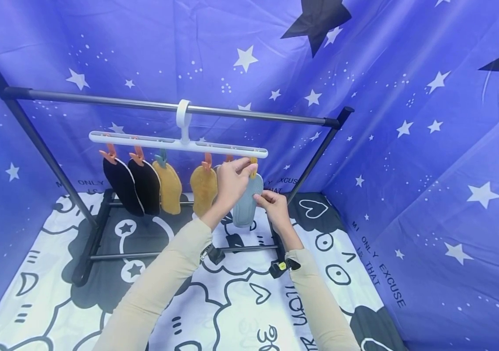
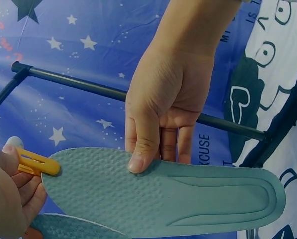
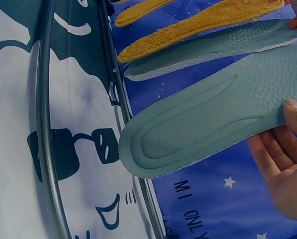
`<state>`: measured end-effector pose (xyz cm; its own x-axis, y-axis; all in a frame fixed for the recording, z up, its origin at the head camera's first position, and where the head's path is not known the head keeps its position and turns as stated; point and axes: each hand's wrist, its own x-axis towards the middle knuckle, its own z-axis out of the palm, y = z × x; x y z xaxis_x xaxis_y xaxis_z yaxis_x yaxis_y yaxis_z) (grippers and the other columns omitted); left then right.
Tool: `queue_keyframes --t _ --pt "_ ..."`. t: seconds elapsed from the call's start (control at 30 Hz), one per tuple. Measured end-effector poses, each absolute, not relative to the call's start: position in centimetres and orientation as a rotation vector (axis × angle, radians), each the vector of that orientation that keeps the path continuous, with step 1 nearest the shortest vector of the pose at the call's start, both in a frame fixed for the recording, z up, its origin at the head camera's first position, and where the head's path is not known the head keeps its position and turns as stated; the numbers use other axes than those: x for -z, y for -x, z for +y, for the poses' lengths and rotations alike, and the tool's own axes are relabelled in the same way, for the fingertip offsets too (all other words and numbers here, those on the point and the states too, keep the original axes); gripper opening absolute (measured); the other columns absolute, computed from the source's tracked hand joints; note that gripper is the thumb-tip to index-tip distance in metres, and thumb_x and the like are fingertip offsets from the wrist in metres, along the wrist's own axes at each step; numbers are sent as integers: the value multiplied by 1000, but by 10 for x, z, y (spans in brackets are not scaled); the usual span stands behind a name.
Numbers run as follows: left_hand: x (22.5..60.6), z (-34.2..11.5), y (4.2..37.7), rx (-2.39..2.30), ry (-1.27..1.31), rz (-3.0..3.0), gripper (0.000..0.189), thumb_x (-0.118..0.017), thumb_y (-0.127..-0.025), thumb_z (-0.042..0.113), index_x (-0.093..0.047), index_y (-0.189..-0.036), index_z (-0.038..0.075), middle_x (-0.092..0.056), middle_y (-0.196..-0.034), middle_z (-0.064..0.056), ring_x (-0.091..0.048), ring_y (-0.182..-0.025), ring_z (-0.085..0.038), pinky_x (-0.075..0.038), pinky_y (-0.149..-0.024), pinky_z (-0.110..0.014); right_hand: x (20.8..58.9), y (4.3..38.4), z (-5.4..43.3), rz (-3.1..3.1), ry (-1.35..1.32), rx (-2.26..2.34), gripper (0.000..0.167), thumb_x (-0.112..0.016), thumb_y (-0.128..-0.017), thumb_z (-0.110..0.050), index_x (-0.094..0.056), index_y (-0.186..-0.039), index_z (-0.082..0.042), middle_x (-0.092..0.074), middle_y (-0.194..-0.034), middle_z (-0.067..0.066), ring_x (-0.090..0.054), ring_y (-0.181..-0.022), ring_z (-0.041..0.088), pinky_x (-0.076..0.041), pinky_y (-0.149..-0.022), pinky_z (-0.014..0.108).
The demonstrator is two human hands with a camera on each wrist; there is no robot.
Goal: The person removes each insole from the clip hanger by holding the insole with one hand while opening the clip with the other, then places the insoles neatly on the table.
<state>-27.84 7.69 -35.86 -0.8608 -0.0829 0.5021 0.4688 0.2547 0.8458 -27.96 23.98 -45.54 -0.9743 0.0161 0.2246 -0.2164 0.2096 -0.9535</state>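
My left hand (image 1: 231, 183) pinches a yellow clothespin (image 1: 254, 167) under the right end of the white hanger (image 1: 153, 142). Just below it hangs a grey-green insole (image 1: 249, 207), its rounded top end at the clothespin's tip. My right hand (image 1: 274, 207) holds this insole by its side edge, thumb on the dimpled face in the left wrist view. A second grey-green insole (image 3: 188, 55) is beside it, mostly hidden behind my left hand in the head view. Farther left, two yellow insoles (image 1: 168, 187) and two black insoles (image 1: 120, 185) hang from clothespins.
The hanger hooks over the top bar (image 1: 254, 112) of a black metal rack, whose right post (image 1: 315, 158) stands beyond my right hand. Lower bars (image 1: 131, 256) run near the patterned cloth (image 1: 232, 312) below. Blue star-printed curtains (image 1: 385, 170) enclose the back and sides.
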Motion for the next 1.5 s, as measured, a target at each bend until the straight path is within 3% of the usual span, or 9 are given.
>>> queue_keyframes --t 0.33,0.63,0.83,1.2,1.5 --pt "356 77 277 1682 344 -2059 25 -75 -93 17 -77 -112 2 -78 -103 -15 -78 -88 -26 -63 -71 -37 451 278 239 -2300 -145 -1890 24 -69 -97 -7 -71 -110 13 -75 -95 15 -68 -82 6 -61 -90 45" --pt "358 77 277 1668 334 -2047 24 -76 -92 17 -78 -112 3 -79 -100 -14 -78 -84 -25 -60 -64 -32 450 277 238 -2286 -140 -1922 23 -68 -97 -4 -70 -108 15 -73 -87 2 -67 -81 8 -61 -80 25" --pt "359 78 278 1661 337 -2036 22 -75 -93 17 -78 -111 4 -79 -98 -14 -78 -82 -24 -54 -58 -22 454 278 239 -2251 -124 -1899 24 -72 -95 -9 -72 -106 12 -73 -86 -1 -68 -80 6 -61 -77 22" --pt "359 80 279 1700 308 -2023 24 -76 -92 17 -78 -112 4 -78 -101 -14 -78 -86 -25 -62 -69 -37 456 277 240 -2245 -108 -1864 21 -71 -95 -7 -73 -106 11 -72 -85 -6 -68 -80 4 -61 -76 22" --pt "360 80 280 1673 317 -2026 23 -76 -92 17 -78 -111 3 -78 -101 -14 -78 -86 -25 -62 -68 -37 454 278 242 -2246 -80 -1885 23 -72 -94 -8 -73 -107 12 -75 -92 7 -68 -80 6 -60 -75 21"
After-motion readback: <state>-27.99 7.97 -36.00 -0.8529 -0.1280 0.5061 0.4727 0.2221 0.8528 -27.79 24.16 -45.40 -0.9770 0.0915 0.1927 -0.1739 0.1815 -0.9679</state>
